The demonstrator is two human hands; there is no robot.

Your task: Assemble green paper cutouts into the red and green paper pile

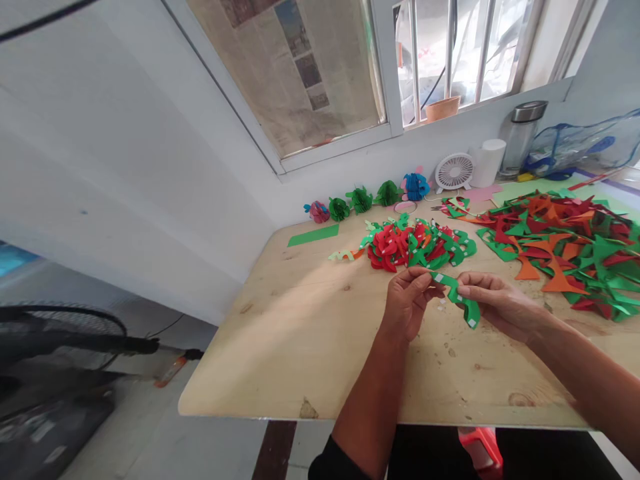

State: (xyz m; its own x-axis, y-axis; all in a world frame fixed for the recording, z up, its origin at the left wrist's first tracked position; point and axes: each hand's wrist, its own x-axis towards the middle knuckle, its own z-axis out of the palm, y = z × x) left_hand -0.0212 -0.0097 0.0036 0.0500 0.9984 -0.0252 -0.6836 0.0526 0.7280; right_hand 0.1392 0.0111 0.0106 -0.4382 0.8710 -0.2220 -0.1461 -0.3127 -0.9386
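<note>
Between my two hands, above the wooden table [320, 333], is a curved green paper cutout [470, 310] with small white squares on it. My left hand [411, 297] pinches its upper left end. Fingers of my right hand [493, 300] grip its middle from the right, and its lower end hangs free. Just beyond my hands lies a heap of red and green paper cutouts [390, 247], many with the same white squares. A few tiny white bits lie on the wood beneath my left hand.
Paper scraps [555, 247] in red, orange and green pile up at the right. Along the wall stand folded paper figures [361, 199], a small white fan [454, 171], a white cylinder [489, 163] and a glass bottle [520, 143]. A green paper strip [313, 235] lies at the back left.
</note>
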